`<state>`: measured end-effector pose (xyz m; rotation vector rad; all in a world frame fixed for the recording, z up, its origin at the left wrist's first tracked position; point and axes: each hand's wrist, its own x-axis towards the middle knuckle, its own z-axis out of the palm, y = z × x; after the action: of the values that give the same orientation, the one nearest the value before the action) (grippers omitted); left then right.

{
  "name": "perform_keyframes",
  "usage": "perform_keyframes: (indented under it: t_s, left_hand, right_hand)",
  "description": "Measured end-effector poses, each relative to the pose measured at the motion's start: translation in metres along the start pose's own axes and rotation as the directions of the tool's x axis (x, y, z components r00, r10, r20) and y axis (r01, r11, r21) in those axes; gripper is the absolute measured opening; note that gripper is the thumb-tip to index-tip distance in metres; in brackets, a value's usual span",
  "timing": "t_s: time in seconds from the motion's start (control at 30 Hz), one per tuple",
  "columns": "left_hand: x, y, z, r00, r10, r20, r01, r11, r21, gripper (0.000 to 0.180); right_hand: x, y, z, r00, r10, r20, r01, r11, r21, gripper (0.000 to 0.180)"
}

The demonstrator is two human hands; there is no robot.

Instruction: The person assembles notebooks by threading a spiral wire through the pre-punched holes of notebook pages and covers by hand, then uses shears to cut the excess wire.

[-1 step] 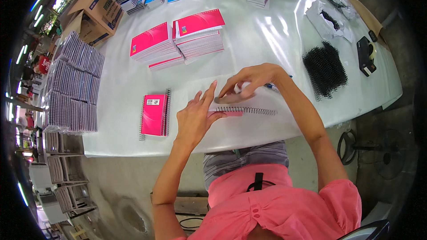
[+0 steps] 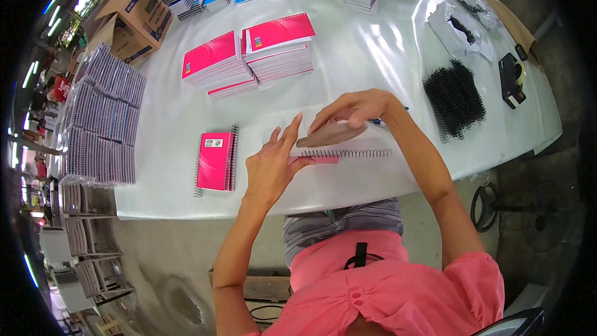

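Right hand [image 2: 357,107] is gripping a brown-backed notebook block [image 2: 331,133], fingers clamped over its top, tilting it up so its punched edge is meeting the black spiral coil [image 2: 348,153] lying along the worktop [image 2: 373,50] near the front edge. Left hand [image 2: 273,165] is spread open, fingers apart, palm pressing against the block's left end and a pink cover [image 2: 314,159] underneath (looks like it is steadying the stack so the holes are lining up, my guess). A finished pink spiral notebook [image 2: 214,160] is lying flat well to the left, apart from both hands. 2 stacks of pink-covered pads [image 2: 249,56] are sitting farther back, within reach. A heap of spare black coils [image 2: 454,96] is resting to the right, near the worktop's right edge, with a tape dispenser [image 2: 511,79] beyond it. Wrapped bundles [image 2: 102,121] are crowding the left edge. Bare white surface is lying between the hands and the pink stacks, giving room for sliding; the front edge is close to the coil.
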<state>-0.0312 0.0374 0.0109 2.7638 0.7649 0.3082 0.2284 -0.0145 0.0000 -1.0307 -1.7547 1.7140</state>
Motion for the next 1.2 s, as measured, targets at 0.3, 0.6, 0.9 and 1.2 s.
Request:
perform_keyframes:
  t_s: [0.3,0.6,0.9,1.2]
  left_hand:
    - [-0.010,-0.020,0.017,0.978,-0.184,-0.099,0.087,0.790,-0.607,0.108]
    - [-0.017,-0.033,0.039,0.953,-0.291,-0.082,0.099,0.556,-0.825,0.110]
    - [-0.018,-0.034,0.048,0.940,-0.326,-0.101,0.054,0.434,-0.899,0.112]
    - [-0.018,-0.066,0.040,0.999,0.016,0.041,0.029,0.447,-0.894,0.083]
  right_hand:
    - [0.019,-0.018,0.002,1.000,0.024,-0.014,-0.024,0.999,-0.027,0.076]
    - [0.027,-0.016,0.001,0.999,0.042,-0.013,-0.043,0.990,-0.136,0.069]
    - [0.038,-0.025,0.007,0.999,0.039,-0.025,-0.043,0.983,-0.180,0.059]
    - [0.011,-0.024,0.009,0.931,0.161,-0.328,-0.311,0.820,-0.481,0.060]
